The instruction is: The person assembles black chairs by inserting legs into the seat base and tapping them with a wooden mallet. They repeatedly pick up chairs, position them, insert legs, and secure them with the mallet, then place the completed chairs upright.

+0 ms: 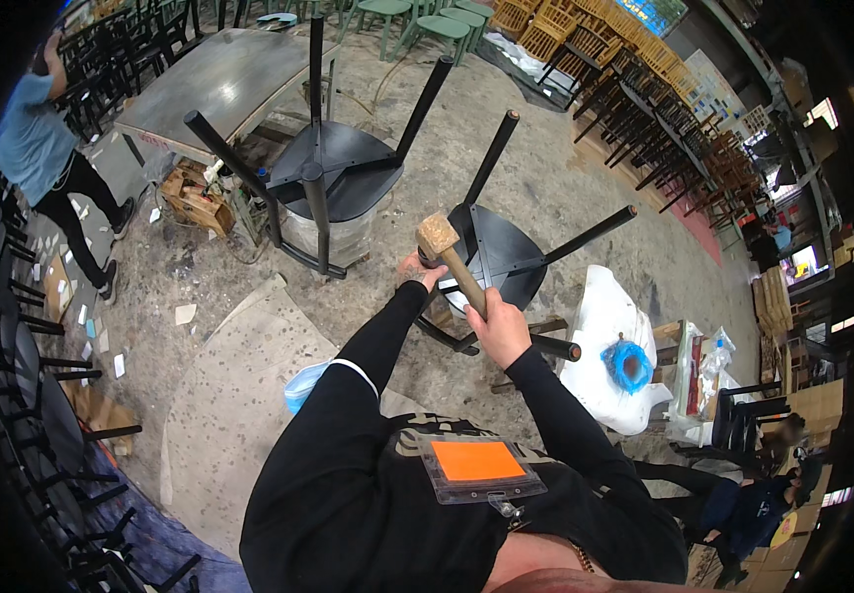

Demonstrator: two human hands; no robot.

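Observation:
A wooden mallet [463, 279] with a block-shaped head is gripped by its handle in my closed right hand [502, 331]. Its head is up beside my left hand [418, 274], over the upturned black chair [491, 247]. The fingers of my left hand are curled round a black chair leg near its end, partly hidden behind the mallet head. This chair rests seat-down with its other legs sticking up and outward. Just left of it stands another upturned black chair [343, 163], apart from both hands.
A metal-topped table [219, 84] stands at the far left, near a person in a blue shirt [37, 138]. White wrapping [600, 316] with a roll in blue plastic [627, 367] lies at right. Cardboard [234, 385] covers floor at left; stacked chairs [634, 109] line the far right.

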